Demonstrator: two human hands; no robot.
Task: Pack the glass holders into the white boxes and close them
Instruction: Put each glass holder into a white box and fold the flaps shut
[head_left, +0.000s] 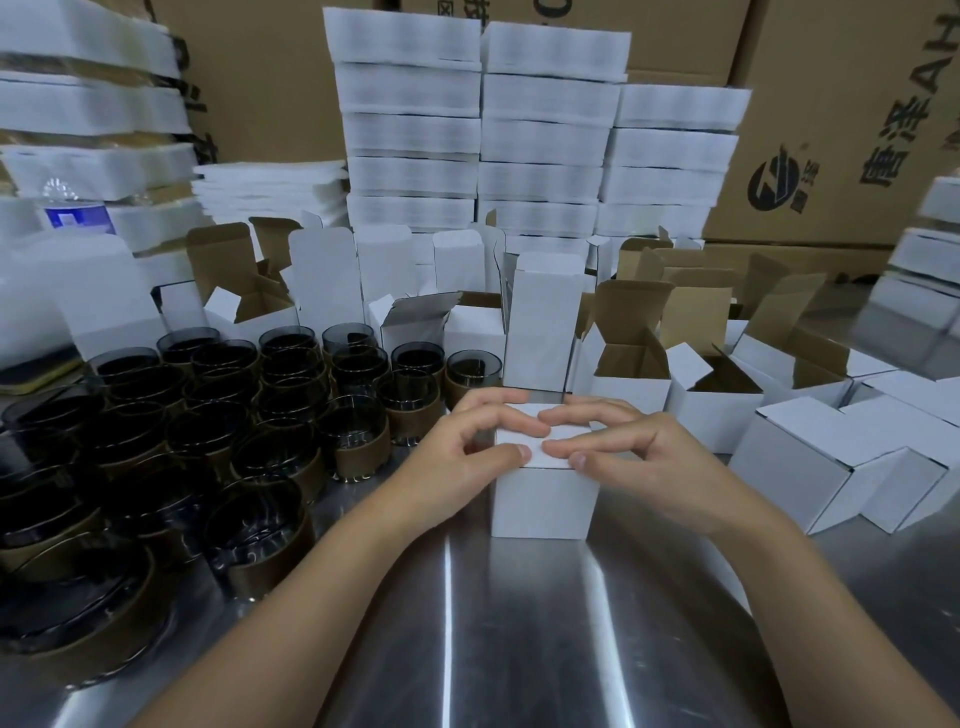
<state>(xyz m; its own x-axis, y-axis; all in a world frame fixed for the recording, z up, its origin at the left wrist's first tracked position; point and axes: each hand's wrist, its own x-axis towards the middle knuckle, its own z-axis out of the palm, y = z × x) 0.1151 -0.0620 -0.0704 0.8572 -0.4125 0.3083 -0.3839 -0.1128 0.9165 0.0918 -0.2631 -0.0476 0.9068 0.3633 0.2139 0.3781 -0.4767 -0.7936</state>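
Box (543, 499) sits dead centre between your left hand (467, 452) and right hand (634, 452), both curled down onto its top.

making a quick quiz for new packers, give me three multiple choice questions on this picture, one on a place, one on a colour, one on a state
1. Where do the glass holders stand, seen from the white box that the left hand and right hand hold?
A) to its right
B) to its left
C) on top of it

2. What colour is the band round each glass holder?
A) red
B) green
C) brown

3. How is the white box's tall lid flap?
A) upright, not yet folded
B) tucked shut
C) torn off

Answers:
1 B, they crowd the left side of the steel table.
2 C, a brown wrap circles each dark glass.
3 A, it rises straight up behind both hands.
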